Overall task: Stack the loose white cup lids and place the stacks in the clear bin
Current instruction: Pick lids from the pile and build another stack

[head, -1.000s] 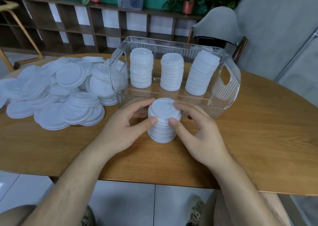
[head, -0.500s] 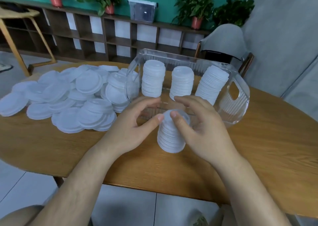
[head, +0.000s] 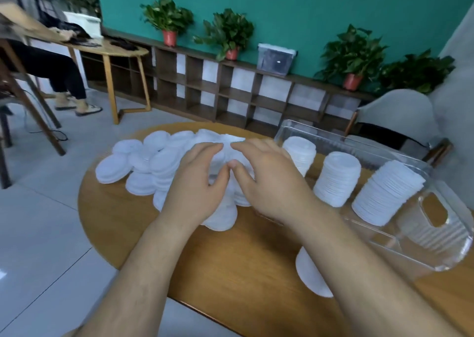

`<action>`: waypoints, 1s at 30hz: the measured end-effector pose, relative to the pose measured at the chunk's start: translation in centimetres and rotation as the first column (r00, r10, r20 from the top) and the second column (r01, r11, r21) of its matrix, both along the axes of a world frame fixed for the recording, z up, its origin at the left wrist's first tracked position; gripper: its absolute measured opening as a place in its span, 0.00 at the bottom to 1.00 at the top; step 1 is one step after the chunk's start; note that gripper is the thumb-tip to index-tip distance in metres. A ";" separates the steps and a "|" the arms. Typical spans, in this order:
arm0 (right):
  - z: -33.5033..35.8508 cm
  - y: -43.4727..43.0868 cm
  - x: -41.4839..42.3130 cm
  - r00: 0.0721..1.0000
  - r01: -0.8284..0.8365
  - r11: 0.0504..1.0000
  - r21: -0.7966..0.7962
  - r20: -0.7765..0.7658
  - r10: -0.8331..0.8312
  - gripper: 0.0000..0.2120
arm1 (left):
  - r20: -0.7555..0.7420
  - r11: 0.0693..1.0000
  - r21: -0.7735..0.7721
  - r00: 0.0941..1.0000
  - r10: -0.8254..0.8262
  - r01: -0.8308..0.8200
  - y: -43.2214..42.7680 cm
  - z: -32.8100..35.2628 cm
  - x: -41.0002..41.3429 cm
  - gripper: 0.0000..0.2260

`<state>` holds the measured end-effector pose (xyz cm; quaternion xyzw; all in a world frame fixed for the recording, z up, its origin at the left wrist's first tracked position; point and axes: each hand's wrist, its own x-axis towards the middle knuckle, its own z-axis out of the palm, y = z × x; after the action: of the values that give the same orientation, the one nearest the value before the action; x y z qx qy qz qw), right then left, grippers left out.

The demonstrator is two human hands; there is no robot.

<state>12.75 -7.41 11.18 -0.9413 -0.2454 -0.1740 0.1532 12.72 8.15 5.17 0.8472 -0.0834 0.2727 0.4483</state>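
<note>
A heap of loose white cup lids (head: 143, 162) covers the far left of the round wooden table (head: 230, 259). Both my hands hover over the heap's right part, fingers spread and loosely bent, thumbs nearly touching; my left hand (head: 197, 183) and my right hand (head: 266, 180) hold nothing that I can see. The clear bin (head: 448, 247) stands at the right and holds three lid stacks (head: 336, 180), the rightmost leaning. One more lid stack (head: 310, 277) stands on the table in front of the bin, partly hidden under my right forearm.
A grey chair (head: 395, 113) stands behind the bin. A long low shelf (head: 230, 88) with potted plants runs along the green wall. At the far left a person (head: 51, 62) sits at another wooden table. The table's near edge curves just below my forearms.
Both hands have let go of the lid stack, which now stands alone before the bin, and moved left onto the loose heap. The view has swung left and up.
</note>
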 end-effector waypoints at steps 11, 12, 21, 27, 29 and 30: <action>-1.2 4.6 6.0 0.989 0.034 0.963 -0.266 -0.132 -0.071 0.26 | -0.148 0.949 0.273 0.968 0.204 -0.158 3.1 -0.5 3.2 0.23; -1.4 4.8 6.3 0.988 0.036 0.962 -0.271 -0.132 -0.075 0.26 | -0.146 0.950 0.269 0.968 0.205 -0.160 3.2 -0.5 3.4 0.22; -2.1 5.5 7.3 0.989 0.066 0.967 -0.248 -0.115 -0.097 0.25 | -0.152 0.965 0.224 0.973 0.176 -0.140 3.6 -0.6 3.5 0.20; -1.7 4.3 5.3 0.993 0.091 0.988 -0.122 -0.068 -0.100 0.26 | -0.133 0.990 0.130 0.988 0.074 -0.056 3.3 -0.3 2.7 0.18; -1.4 3.7 4.4 0.993 0.100 0.990 -0.103 -0.047 -0.106 0.28 | -0.123 0.996 0.083 0.992 0.026 -0.016 3.1 -0.3 2.4 0.17; -1.2 3.4 3.9 0.994 0.103 0.991 -0.091 -0.032 -0.106 0.28 | -0.113 0.998 0.060 0.994 0.002 0.005 2.9 -0.4 2.2 0.17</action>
<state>16.65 -4.06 10.01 -0.9618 -0.2004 -0.1532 0.1064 14.95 11.02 4.81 0.8744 -0.0668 0.2213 0.4266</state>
